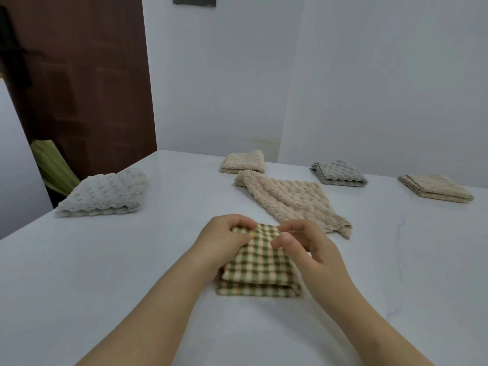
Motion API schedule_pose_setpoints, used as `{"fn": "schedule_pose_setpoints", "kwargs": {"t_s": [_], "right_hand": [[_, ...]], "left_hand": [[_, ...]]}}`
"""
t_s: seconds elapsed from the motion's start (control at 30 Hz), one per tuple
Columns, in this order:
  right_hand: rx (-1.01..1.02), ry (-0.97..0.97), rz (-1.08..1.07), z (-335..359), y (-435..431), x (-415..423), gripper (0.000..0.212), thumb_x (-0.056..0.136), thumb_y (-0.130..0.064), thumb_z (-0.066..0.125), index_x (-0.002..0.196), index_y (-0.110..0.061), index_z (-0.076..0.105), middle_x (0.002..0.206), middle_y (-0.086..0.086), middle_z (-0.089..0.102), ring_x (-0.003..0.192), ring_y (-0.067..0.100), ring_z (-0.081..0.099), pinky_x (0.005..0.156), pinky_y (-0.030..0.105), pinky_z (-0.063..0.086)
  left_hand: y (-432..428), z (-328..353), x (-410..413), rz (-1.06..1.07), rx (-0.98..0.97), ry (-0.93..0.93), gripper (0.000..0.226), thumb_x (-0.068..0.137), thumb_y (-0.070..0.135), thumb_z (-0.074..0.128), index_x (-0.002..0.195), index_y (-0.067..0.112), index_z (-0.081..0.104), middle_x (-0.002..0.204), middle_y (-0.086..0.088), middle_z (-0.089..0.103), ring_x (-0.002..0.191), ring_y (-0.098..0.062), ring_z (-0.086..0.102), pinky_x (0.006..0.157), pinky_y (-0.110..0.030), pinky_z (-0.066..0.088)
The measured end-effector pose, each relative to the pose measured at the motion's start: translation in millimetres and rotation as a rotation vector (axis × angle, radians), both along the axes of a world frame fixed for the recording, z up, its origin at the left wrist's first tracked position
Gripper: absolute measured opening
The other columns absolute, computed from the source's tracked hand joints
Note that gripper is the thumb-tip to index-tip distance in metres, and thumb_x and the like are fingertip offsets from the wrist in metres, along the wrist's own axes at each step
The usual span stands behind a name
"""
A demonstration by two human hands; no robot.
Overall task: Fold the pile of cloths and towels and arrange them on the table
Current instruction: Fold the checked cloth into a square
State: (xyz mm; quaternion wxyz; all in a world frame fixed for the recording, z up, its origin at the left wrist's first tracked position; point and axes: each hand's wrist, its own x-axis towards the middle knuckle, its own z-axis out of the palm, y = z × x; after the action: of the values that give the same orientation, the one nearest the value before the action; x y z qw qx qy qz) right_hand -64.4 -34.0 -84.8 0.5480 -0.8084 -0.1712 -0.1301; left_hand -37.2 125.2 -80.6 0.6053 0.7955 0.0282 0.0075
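Thin woven checked cloth (260, 262) between left hand (221, 241) and right hand (306, 247), flat and matt. Fluffy bubbly plush on the beige towel (293, 199) just past the right hand, same nubby pile on the pale towel (105, 192) way off to the left. Smooth glossy white table (396, 260), faint veins.

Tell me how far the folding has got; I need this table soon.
Done: four folded towels: the pale blue towel, the far beige towel, the grey towel and the right beige towel. In hand: the left hand and right hand pinch the green checked cloth, already doubled over. Left: the loose beige towel lies unfolded behind it.
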Motion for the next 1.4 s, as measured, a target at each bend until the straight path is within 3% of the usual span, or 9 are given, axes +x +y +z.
{"fn": "schedule_pose_setpoints", "kwargs": {"t_s": [0.13, 0.43, 0.53, 0.73, 0.83, 0.93, 1.07, 1.2, 1.4], "right_hand": [[-0.096, 0.032, -0.115, -4, -8, 7, 0.011, 0.085, -0.027, 0.060, 0.081, -0.036, 0.056, 0.082, -0.015, 0.064, 0.081, -0.003, 0.055, 0.064, 0.011, 0.040], [-0.319, 0.091, -0.133, -10, -10, 13, 0.011, 0.084, -0.027, 0.060, 0.081, -0.035, 0.053, 0.083, -0.017, 0.059, 0.073, 0.000, 0.050, 0.064, 0.013, 0.036], [-0.303, 0.148, -0.161, -8, -11, 13, 0.005, 0.085, -0.032, 0.058, 0.088, -0.032, 0.054, 0.085, -0.013, 0.059, 0.067, 0.002, 0.048, 0.061, 0.016, 0.037], [-0.421, 0.273, -0.125, -6, -10, 11, 0.031, 0.083, -0.038, 0.060, 0.110, -0.032, 0.045, 0.079, -0.010, 0.057, 0.078, 0.008, 0.054, 0.072, 0.025, 0.043], [-0.461, 0.274, -0.130, -7, -10, 13, 0.033, 0.084, -0.028, 0.057, 0.114, -0.030, 0.044, 0.073, -0.010, 0.054, 0.074, 0.009, 0.053, 0.075, 0.028, 0.044], [-0.458, 0.216, -0.171, -9, -12, 14, 0.039, 0.085, -0.027, 0.054, 0.123, -0.032, 0.043, 0.100, -0.011, 0.055, 0.092, 0.011, 0.051, 0.084, 0.028, 0.042], [-0.612, 0.052, -0.065, -10, -6, 13, 0.053, 0.084, -0.054, 0.036, 0.136, -0.046, 0.030, 0.148, -0.017, 0.025, 0.134, 0.013, 0.021, 0.109, 0.031, 0.017], [-0.873, 0.144, 0.018, -18, -5, 15, 0.048, 0.094, -0.054, 0.028, 0.141, -0.044, 0.022, 0.154, -0.019, 0.009, 0.142, 0.016, 0.008, 0.113, 0.033, 0.006], [-0.778, 0.144, -0.030, -18, -6, 18, 0.042, 0.096, -0.040, 0.033, 0.138, -0.037, 0.037, 0.152, -0.014, 0.024, 0.141, 0.015, 0.016, 0.112, 0.034, 0.010]], "left_hand": [[12, 4, 1, 0.004, 0.084, -0.022, 0.026, 0.083, 0.009, 0.062, 0.076, 0.033, 0.066, 0.101, 0.006, 0.065, 0.096, -0.012, 0.059, 0.092, -0.029, 0.047], [10, 2, 0, -0.145, -0.002, 0.039, 0.026, 0.081, 0.004, 0.067, 0.088, 0.029, 0.065, 0.110, 0.002, 0.064, 0.096, -0.011, 0.061, 0.083, -0.021, 0.049], [9, -2, 0, -0.172, 0.016, 0.067, 0.028, 0.080, 0.003, 0.067, 0.091, 0.030, 0.064, 0.115, 0.001, 0.063, 0.103, -0.013, 0.061, 0.094, -0.028, 0.049], [7, -5, 0, -0.165, 0.414, -0.014, 0.042, 0.077, 0.016, 0.070, 0.113, 0.035, 0.058, 0.125, 0.008, 0.055, 0.111, -0.010, 0.054, 0.097, -0.023, 0.043], [6, -6, -3, -0.089, 0.664, -0.086, 0.077, 0.073, 0.029, 0.074, 0.137, 0.038, 0.032, 0.144, 0.004, 0.025, 0.128, -0.018, 0.034, 0.102, -0.026, 0.032], [9, -3, -4, -0.065, 0.767, -0.116, 0.077, 0.077, 0.036, 0.068, 0.139, 0.043, 0.023, 0.151, 0.011, -0.004, 0.138, -0.022, 0.010, 0.110, -0.036, 0.022], [4, -11, 0, -0.251, 0.951, -0.072, 0.053, 0.095, 0.047, 0.034, 0.144, 0.039, 0.017, 0.156, 0.013, -0.011, 0.144, -0.016, -0.012, 0.118, -0.043, 0.004], [-1, -27, -2, -0.337, 1.106, 0.030, 0.057, 0.096, 0.051, 0.017, 0.147, 0.035, 0.000, 0.156, 0.013, -0.010, 0.144, -0.013, -0.013, 0.117, -0.046, -0.005], [-3, -28, -4, -0.271, 1.092, -0.034, 0.055, 0.095, 0.053, 0.019, 0.147, 0.035, 0.009, 0.156, 0.015, 0.001, 0.145, -0.010, -0.004, 0.117, -0.045, -0.003]]}}
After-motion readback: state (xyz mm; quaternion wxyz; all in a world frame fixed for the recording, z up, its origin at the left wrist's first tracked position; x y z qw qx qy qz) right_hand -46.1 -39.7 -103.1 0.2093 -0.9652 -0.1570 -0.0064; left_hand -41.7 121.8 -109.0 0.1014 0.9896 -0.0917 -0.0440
